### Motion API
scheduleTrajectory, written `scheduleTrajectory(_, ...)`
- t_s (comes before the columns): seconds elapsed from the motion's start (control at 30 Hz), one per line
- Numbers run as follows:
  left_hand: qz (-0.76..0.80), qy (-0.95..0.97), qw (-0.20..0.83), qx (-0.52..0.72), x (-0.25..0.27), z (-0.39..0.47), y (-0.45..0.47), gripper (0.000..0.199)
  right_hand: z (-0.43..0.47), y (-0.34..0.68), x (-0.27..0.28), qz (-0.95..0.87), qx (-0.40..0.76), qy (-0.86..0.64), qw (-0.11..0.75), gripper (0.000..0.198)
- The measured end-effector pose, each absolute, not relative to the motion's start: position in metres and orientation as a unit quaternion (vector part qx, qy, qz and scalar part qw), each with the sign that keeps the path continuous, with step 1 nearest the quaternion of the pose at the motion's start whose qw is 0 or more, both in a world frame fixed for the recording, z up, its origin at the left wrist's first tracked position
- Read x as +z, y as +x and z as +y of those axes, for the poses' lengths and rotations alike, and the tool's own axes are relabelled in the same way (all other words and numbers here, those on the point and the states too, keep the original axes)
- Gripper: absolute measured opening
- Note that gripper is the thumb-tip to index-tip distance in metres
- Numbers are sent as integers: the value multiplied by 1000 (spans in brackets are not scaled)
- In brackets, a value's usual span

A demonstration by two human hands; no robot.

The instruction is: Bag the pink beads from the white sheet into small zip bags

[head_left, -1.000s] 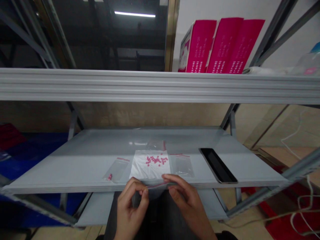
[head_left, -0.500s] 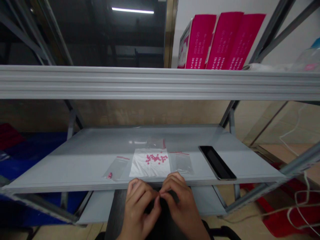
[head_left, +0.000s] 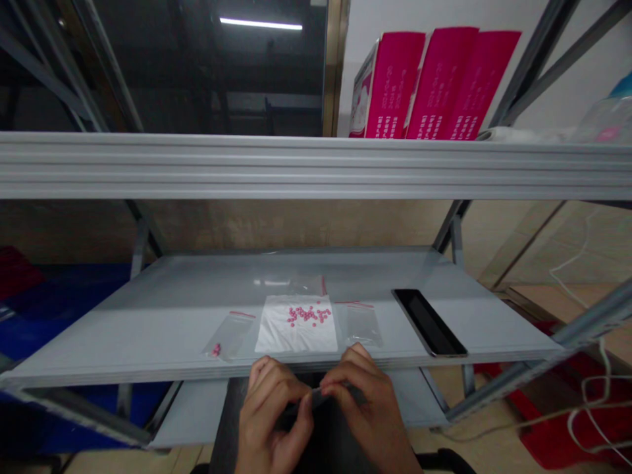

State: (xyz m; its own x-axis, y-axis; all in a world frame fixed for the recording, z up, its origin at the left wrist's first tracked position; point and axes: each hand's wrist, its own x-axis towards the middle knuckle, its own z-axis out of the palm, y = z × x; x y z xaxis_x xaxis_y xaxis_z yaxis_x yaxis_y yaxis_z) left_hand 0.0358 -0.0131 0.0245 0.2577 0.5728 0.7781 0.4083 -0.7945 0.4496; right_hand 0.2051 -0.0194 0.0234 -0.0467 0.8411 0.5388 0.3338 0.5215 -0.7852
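Note:
My left hand (head_left: pixel 274 408) and my right hand (head_left: pixel 368 401) are in front of the shelf's front edge, fingers pinched. Between their fingertips stretches a small clear plastic bag (head_left: pixel 316 396), mostly covered by my left thumb and fingers. Just beyond my hands a white tissue (head_left: pixel 274 329) lies flat, with a scatter of small pink beads (head_left: pixel 307 314) on it. To its left is a clear zip bag (head_left: pixel 237 328) with a few pink beads (head_left: pixel 216 350) in its lower corner. Another clear zip bag (head_left: pixel 361 324) lies to the right, and a third bag (head_left: pixel 306 285) behind the tissue.
A dark smartphone (head_left: pixel 428 321) lies on the right of the grey shelf (head_left: pixel 148 316). Above runs a metal crossbeam (head_left: pixel 247 166), with magenta boxes (head_left: pixel 395 85) standing over it. White cables (head_left: pixel 587 415) hang at the lower right.
My fingertips have moved slightly apart, and the clear plastic bag now shows between them. The view has shifted a little. The tissue, beads and phone stay in place.

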Motion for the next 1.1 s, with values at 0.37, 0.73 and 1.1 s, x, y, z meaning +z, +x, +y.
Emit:
scheduleTrajectory(0.37,379,718,143,566,20,-14,35,16,-19,211,22,-580,359,-401,612,13)
scheduleTrajectory(0.73,451,678,172,554,15,-4,26,33,42,271,5,-436,245,-578,645,40)
scheduleTrajectory(1.1,542,605,166,559,1,6,-10,33,60,310,-3,-470,97,-655,583,34)
